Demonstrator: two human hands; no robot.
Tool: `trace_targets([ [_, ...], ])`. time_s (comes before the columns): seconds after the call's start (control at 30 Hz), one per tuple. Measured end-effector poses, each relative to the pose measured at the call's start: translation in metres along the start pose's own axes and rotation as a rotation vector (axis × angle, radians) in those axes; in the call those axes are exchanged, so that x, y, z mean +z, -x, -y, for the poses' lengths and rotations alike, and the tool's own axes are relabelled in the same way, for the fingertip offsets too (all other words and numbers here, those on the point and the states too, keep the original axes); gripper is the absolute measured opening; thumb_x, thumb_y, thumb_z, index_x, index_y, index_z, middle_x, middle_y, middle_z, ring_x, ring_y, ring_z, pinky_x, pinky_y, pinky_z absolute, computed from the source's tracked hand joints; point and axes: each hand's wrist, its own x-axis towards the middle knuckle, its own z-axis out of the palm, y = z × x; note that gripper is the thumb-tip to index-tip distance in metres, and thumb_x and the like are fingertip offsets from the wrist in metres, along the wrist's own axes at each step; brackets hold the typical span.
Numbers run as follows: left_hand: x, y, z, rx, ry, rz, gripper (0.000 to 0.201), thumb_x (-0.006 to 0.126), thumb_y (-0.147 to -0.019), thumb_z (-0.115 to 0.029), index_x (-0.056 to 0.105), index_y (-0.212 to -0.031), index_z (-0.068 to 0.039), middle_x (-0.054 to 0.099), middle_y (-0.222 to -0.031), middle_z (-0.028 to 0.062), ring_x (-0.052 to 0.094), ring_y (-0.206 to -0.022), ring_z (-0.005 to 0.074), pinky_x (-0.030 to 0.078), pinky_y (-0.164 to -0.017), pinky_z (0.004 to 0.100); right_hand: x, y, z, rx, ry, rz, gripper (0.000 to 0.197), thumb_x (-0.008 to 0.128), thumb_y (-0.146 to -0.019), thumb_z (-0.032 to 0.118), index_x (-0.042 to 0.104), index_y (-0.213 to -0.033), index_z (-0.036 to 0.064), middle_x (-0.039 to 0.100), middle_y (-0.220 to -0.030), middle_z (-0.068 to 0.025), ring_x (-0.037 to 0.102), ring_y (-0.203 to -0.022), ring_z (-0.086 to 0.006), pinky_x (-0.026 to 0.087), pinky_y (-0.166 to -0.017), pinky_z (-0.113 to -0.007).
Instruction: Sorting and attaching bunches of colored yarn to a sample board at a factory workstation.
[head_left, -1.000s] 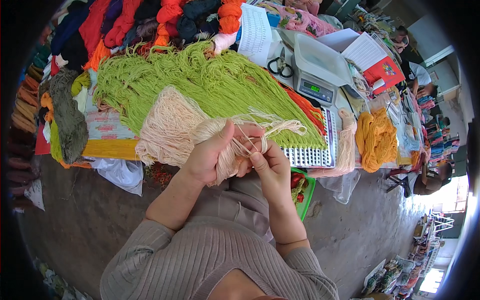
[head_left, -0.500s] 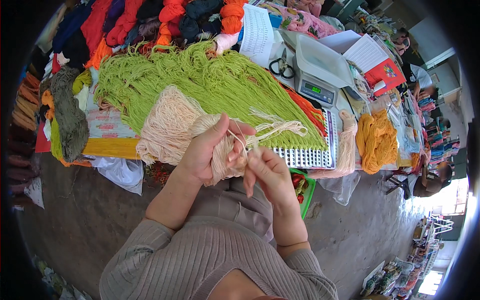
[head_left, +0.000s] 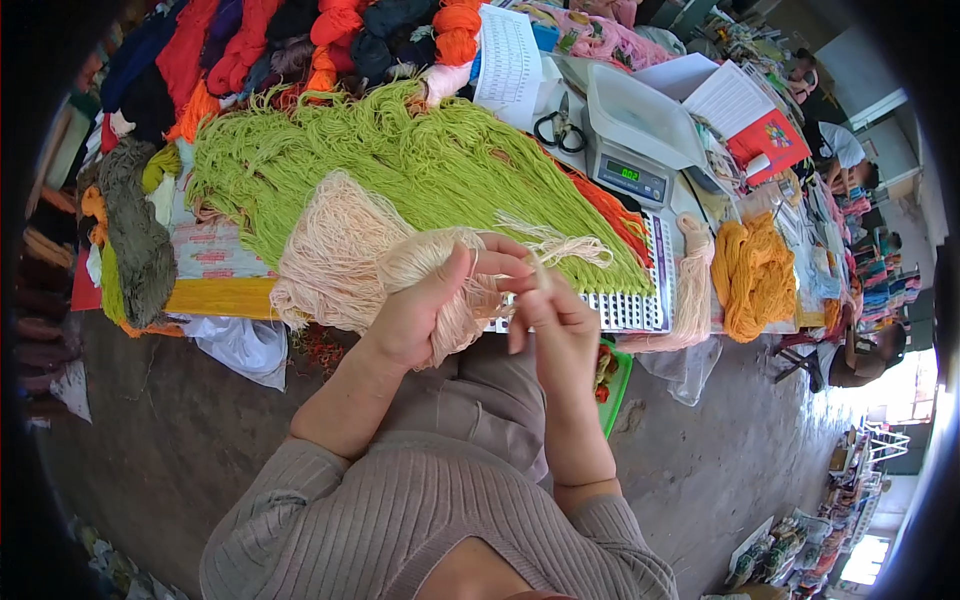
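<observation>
A pale cream-pink hank of yarn [head_left: 335, 255] hangs over the table's front edge, and part of it runs into my left hand [head_left: 425, 305]. That hand is wrapped round the gathered yarn, with its fingers reaching right. My right hand [head_left: 560, 325] is closed in a pinch on pale strands, its fingertips close to those of the left. Under and behind the hank spreads a wide mass of lime-green yarn [head_left: 380, 150]. A small bundle of cream strands [head_left: 575, 248] lies on the green yarn, just beyond my right hand.
On the right stand a digital scale with a white tray [head_left: 640, 125], black-handled scissors [head_left: 560, 130], a pink skein [head_left: 692, 280] and an orange-yellow skein [head_left: 752, 275]. Coloured skeins [head_left: 240, 45] pile up at the back left. A green basket [head_left: 618, 385] is below the table edge.
My right hand has moved a little right and up with the strands. The fingers of my left hand have stretched further right toward it.
</observation>
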Motion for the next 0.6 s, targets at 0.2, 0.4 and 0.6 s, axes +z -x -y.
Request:
trace_targets([
  [0.2,0.003,-0.001,0.013,0.045,-0.195,-0.068,0.047,0.041,-0.095,-0.037,0.053,-0.113,0.005,0.046,-0.117,0.006,0.052,-0.102,0.0162,0.043,-0.088,0.0293,0.014,0.0,-0.014,-0.075,0.266,0.031,0.017,0.063,-0.078,0.001,0.058,-0.094,-0.0026,0.056,-0.088,-0.0076,0.057,-0.076,-0.0134,0.046,-0.063,-0.024],
  [0.4,-0.01,0.0,0.004,-0.149,0.108,-0.029,0.053,0.027,-0.097,-0.039,0.052,-0.116,0.004,0.041,-0.126,0.0096,0.052,-0.104,0.0213,0.047,-0.083,0.0355,0.009,0.001,0.0,-0.029,0.077,0.102,0.004,0.055,-0.087,0.002,0.054,-0.085,-0.002,0.049,-0.08,-0.0042,0.053,-0.064,-0.0095,0.043,-0.058,-0.02],
  [0.6,-0.015,-0.003,0.0,-0.208,0.319,0.101,0.054,0.029,-0.096,-0.043,0.052,-0.116,0.002,0.054,-0.11,0.0136,0.06,-0.085,0.0233,0.054,-0.066,0.0355,0.01,0.004,-0.004,-0.091,-0.096,0.1,0.011,0.052,-0.09,0.01,0.049,-0.092,-0.0001,0.055,-0.078,-0.0061,0.052,-0.057,-0.0116,0.043,-0.053,-0.022],
])
